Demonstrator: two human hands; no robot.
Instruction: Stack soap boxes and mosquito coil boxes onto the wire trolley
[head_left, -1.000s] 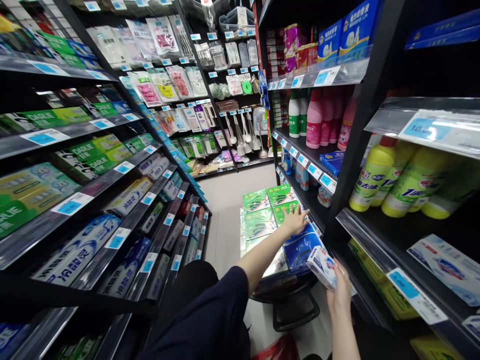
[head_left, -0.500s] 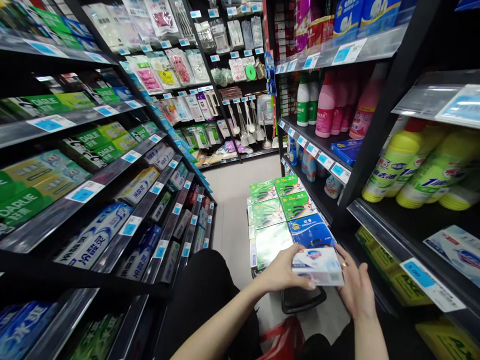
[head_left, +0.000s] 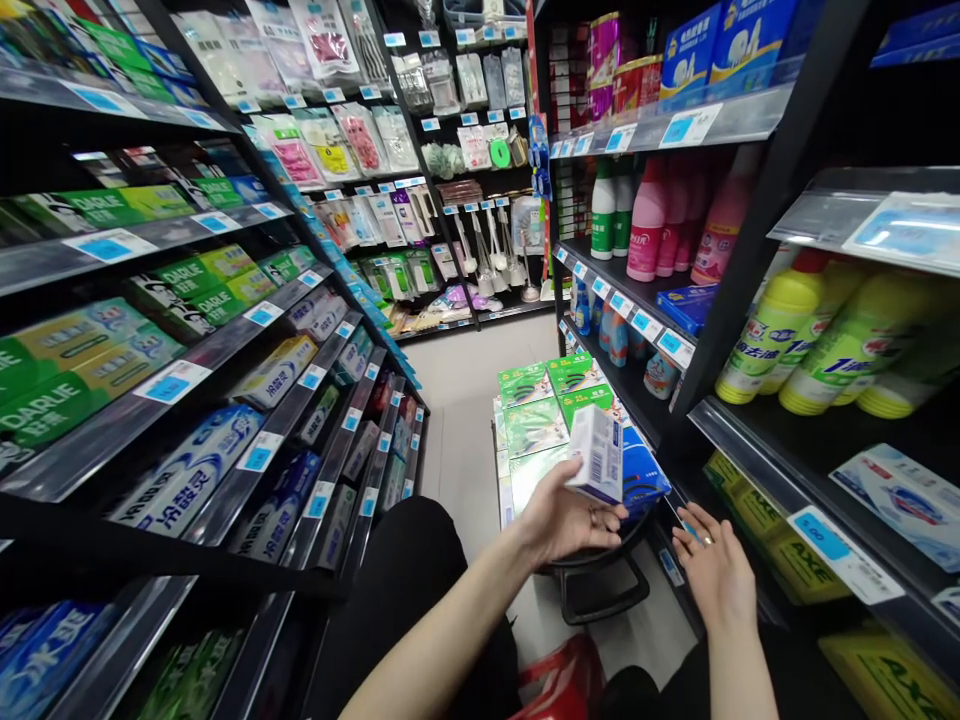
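A white soap box (head_left: 598, 455), tipped up with its barcode side toward me, is in my left hand (head_left: 559, 520). The thumb presses at its near left edge while the other fingers stretch out below it. Apart from the box, my right hand (head_left: 716, 570) hangs with its fingers spread beside the lower right shelf and holds nothing. Under and beyond the soap box lie green boxes (head_left: 536, 425) and a blue box (head_left: 645, 475), stacked on a low black cart (head_left: 607, 605). The soap box covers part of these.
Toothpaste boxes (head_left: 202, 470) fill the shelves on the left. To the right, shelves carry yellow bottles (head_left: 780, 320), pink bottles (head_left: 646, 225) and a similar soap box (head_left: 900, 505). Something red (head_left: 566, 670) is below me, and hanging goods line the far rack (head_left: 480, 140).
My left hand has turned the soap box upright and shifted it away from me, over the stacked boxes. My right hand has come off the box and moved slightly right.
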